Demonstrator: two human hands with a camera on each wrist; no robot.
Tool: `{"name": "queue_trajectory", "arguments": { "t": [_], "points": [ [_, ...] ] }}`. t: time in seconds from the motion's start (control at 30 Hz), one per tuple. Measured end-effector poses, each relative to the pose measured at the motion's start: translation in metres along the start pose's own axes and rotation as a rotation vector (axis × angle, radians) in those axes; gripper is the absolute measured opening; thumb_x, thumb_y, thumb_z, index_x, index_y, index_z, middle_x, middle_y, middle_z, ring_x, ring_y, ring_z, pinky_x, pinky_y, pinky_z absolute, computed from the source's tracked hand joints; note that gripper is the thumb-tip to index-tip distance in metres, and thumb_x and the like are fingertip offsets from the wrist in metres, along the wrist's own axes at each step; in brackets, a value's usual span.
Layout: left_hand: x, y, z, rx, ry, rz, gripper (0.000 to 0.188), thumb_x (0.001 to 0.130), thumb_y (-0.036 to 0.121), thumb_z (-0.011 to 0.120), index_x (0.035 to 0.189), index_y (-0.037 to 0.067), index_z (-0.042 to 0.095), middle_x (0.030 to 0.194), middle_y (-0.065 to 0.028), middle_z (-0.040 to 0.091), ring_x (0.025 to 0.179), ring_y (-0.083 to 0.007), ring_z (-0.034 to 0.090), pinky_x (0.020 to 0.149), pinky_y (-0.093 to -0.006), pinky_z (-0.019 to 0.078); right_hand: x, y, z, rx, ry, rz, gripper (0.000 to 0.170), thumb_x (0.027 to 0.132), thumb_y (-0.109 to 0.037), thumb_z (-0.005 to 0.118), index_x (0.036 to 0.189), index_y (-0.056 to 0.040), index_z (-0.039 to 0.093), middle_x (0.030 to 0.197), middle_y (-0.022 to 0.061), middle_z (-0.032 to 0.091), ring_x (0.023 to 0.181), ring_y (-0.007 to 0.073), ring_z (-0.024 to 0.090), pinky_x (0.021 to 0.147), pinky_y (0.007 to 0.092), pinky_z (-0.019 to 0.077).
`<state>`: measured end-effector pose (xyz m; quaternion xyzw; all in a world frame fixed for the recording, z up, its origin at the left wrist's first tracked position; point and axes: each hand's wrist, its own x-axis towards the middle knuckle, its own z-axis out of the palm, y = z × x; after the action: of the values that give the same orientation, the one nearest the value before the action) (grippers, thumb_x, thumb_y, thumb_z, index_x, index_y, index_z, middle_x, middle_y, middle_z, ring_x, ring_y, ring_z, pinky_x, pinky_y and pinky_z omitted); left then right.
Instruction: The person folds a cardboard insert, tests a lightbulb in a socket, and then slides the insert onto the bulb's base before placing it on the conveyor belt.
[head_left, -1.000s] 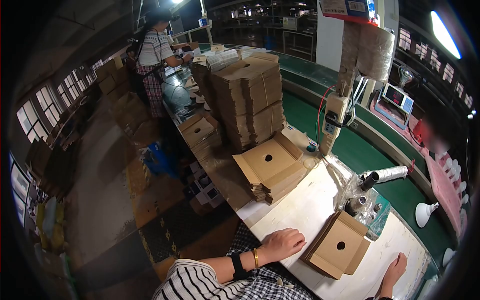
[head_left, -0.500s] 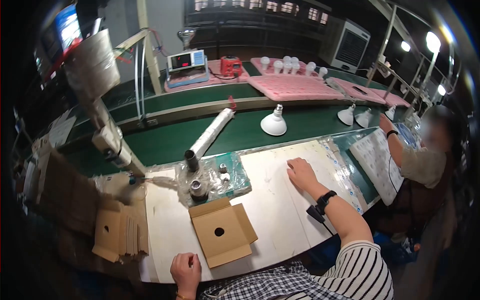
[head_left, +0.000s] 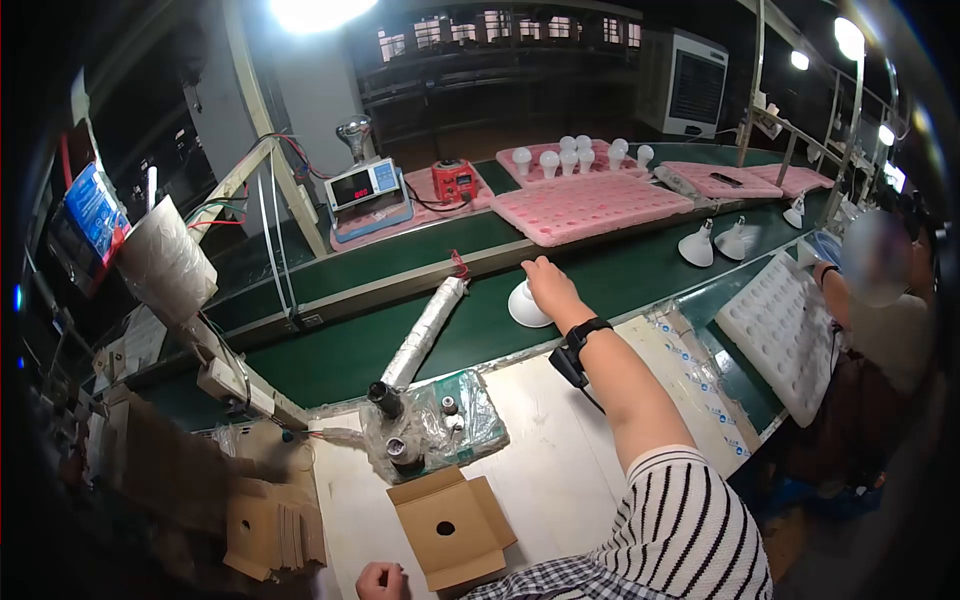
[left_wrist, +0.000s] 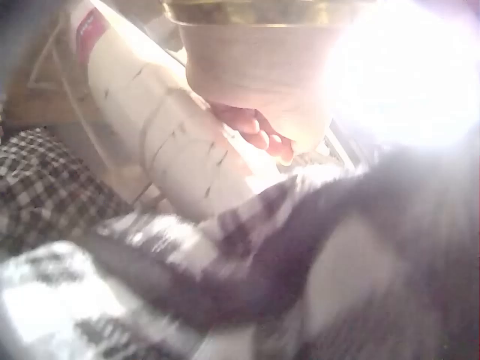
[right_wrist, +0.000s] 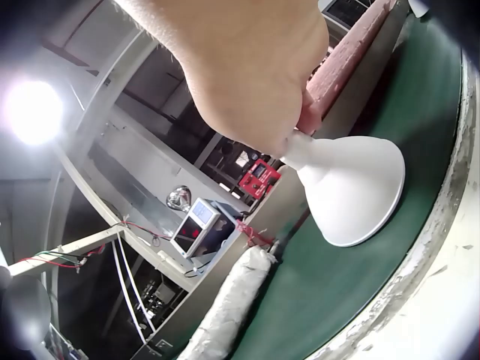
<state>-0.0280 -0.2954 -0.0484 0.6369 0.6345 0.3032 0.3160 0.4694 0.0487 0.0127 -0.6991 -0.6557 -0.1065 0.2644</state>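
Note:
My right hand (head_left: 550,290) reaches over the green belt and grips a white reflector light bulb (head_left: 525,306) by its narrow neck. In the right wrist view the bulb's wide white cone (right_wrist: 352,191) points down toward the belt, and the hand covers its base. My left hand (head_left: 380,581) is idle at the near table edge, fingers loosely curled around nothing. The left wrist view shows its fingers (left_wrist: 259,139) near checked cloth, partly washed out by glare. Close to it lies an open brown cardboard piece (head_left: 455,530) with a round hole.
Metal and black sockets (head_left: 405,450) stand on a plastic-wrapped base, beside a wrapped tube (head_left: 425,335). More white bulbs (head_left: 696,246) stand along the belt (head_left: 620,275). A meter (head_left: 366,195) stands behind. Folded cardboard (head_left: 265,530) is stacked at left. Another person sits at right beside a white tray (head_left: 785,330).
The head view has swung right. My right hand has gone from the white tabletop forward to the bulb on the belt and taken its neck. The left hand stays near the cardboard.

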Motion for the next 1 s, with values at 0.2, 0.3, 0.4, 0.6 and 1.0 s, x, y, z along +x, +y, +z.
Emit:
{"name": "queue_trajectory", "arguments": {
  "t": [0.2, 0.3, 0.4, 0.6, 1.0],
  "points": [
    [0.047, 0.079, -0.039, -0.455, 0.155, 0.016, 0.020, 0.096, 0.016, 0.062, 0.085, -0.001, 0.063, 0.078, -0.0018, 0.061, 0.071, -0.0071, 0.056, 0.062, -0.0240, 0.0453, -0.036, -0.045, -0.072, 0.735, -0.052, 0.034, 0.026, 0.089, -0.015, 0.067, 0.109, -0.0008, 0.059, 0.102, 0.0139, 0.059, 0.094, 0.0251, 0.064, 0.083, 0.0370, 0.0535],
    [0.075, 0.129, -0.029, -0.734, -0.045, 0.157, 0.026, 0.097, 0.013, 0.060, 0.119, -0.001, 0.058, 0.107, -0.0076, 0.063, 0.100, -0.0146, 0.059, 0.087, -0.0295, 0.0479, -0.092, -0.099, -0.109, 1.551, -0.203, 0.227, 0.028, 0.098, -0.019, 0.061, 0.118, -0.0003, 0.055, 0.109, 0.0089, 0.060, 0.101, 0.0138, 0.062, 0.085, 0.0295, 0.0538],
    [0.093, 0.164, 0.001, -0.862, -0.300, 0.329, 0.063, 0.098, 0.017, 0.060, 0.151, 0.002, 0.029, 0.148, -0.0138, 0.041, 0.139, -0.0241, 0.037, 0.115, -0.0419, 0.0316, -0.143, -0.142, -0.139, 1.505, -0.557, -0.005, 0.039, 0.101, -0.023, 0.058, 0.134, -0.0033, 0.047, 0.123, 0.0113, 0.058, 0.115, 0.0186, 0.057, 0.098, 0.0336, 0.0483],
    [0.092, 0.165, 0.017, -0.426, -0.265, 0.423, 0.046, 0.088, 0.006, 0.070, 0.131, 0.003, 0.053, 0.110, -0.0096, 0.066, 0.091, -0.0208, 0.067, 0.077, -0.0332, 0.0553, -0.157, -0.181, -0.204, 1.161, -0.555, -0.506, 0.096, 0.079, -0.049, 0.079, 0.153, -0.0116, 0.032, 0.152, 0.0183, 0.034, 0.142, 0.0320, 0.034, 0.116, 0.0471, 0.0288],
    [0.110, 0.149, 0.004, -0.164, -0.100, 0.611, 0.056, 0.084, 0.014, 0.075, 0.132, 0.003, 0.048, 0.111, -0.0170, 0.065, 0.107, -0.0345, 0.062, 0.092, -0.0419, 0.0499, -0.150, -0.217, -0.181, 0.812, -0.472, -0.553, 0.090, 0.077, -0.058, 0.072, 0.150, -0.0184, 0.040, 0.154, 0.0280, 0.029, 0.141, 0.0461, 0.032, 0.115, 0.0536, 0.0283]
  ]
}}
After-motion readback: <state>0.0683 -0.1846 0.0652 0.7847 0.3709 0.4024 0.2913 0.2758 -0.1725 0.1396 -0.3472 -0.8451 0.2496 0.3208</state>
